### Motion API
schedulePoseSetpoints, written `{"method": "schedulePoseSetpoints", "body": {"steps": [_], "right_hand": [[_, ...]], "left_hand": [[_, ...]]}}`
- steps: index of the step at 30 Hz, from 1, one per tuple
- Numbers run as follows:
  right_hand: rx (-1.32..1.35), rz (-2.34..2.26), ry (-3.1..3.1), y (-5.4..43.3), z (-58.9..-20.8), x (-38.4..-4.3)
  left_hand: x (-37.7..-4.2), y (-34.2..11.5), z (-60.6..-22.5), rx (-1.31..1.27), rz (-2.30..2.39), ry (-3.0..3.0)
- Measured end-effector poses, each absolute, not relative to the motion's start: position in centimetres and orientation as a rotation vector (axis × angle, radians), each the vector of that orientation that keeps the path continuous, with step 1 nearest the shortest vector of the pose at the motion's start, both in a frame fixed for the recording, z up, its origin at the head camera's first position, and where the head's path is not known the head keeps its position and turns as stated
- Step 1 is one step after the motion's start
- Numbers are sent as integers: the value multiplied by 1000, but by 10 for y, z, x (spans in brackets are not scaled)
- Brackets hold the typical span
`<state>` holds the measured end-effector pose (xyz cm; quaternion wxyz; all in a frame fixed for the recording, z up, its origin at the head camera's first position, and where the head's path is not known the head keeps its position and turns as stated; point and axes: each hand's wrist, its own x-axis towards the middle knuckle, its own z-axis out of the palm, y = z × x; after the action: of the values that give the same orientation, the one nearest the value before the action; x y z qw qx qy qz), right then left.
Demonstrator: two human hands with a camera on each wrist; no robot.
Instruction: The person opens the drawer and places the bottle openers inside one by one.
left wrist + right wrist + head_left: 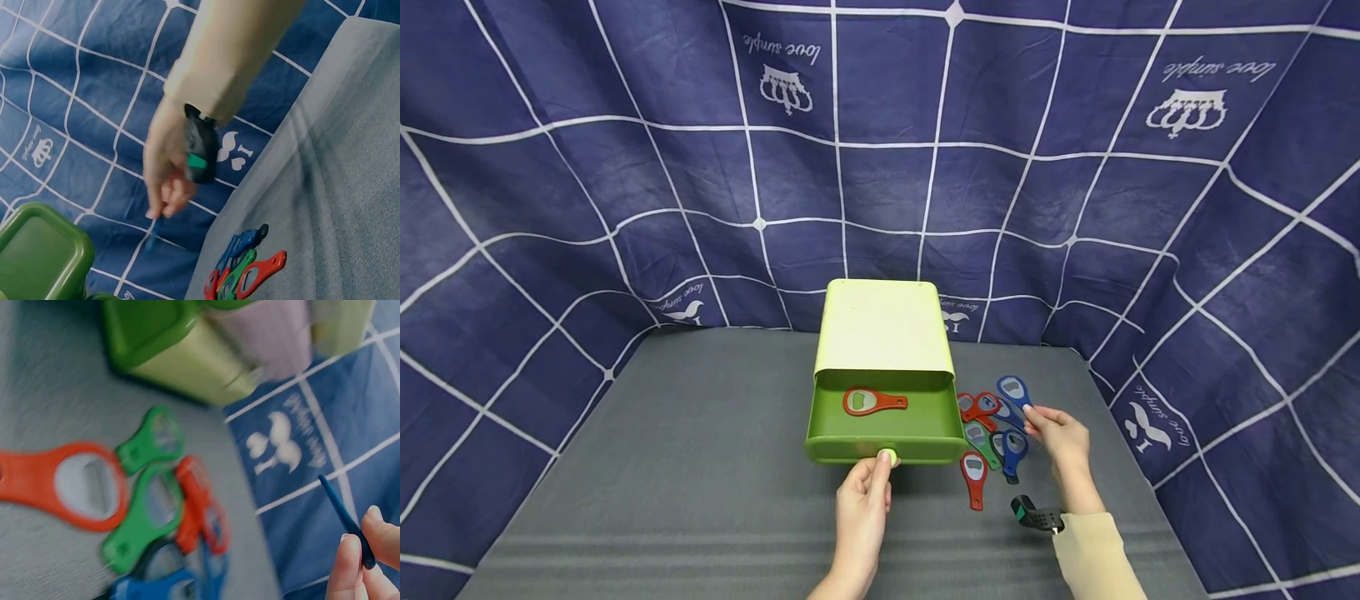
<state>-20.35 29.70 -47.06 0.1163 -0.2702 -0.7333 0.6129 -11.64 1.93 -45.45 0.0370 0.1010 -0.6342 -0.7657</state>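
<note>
A box with a pale yellow-green shell (883, 325) has its green drawer (880, 450) pulled out. Inside the drawer lies one red bottle opener (891, 402). My left hand (861, 512) pinches the drawer's round knob (889, 456) between thumb and fingers. To the right of the box, my right hand (1060, 437) pinches a blue bottle opener (1013, 388) by its handle end, raised above the pile. In the right wrist view this blue opener (340, 512) appears edge-on between thumb and fingers.
Several bottle openers lie overlapping on the grey cloth beside the box, among them a red one (974, 479), a green one (981, 440) and a blue one (1015, 446). A blue checked curtain (880, 183) hangs behind. A black band (1037, 514) circles my right wrist.
</note>
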Motion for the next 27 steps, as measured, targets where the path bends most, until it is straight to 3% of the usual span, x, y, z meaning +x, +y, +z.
{"method": "schedulePoseSetpoints", "body": {"steps": [15,27], "right_hand": [[-495,2011,-2018,266,-379,-198],[-190,2108,-2217,225,-348,-195]], "left_hand": [[-117,19,-457,275,-2256,-1987],[-117,19,-458,249,-2264,-1962]]}}
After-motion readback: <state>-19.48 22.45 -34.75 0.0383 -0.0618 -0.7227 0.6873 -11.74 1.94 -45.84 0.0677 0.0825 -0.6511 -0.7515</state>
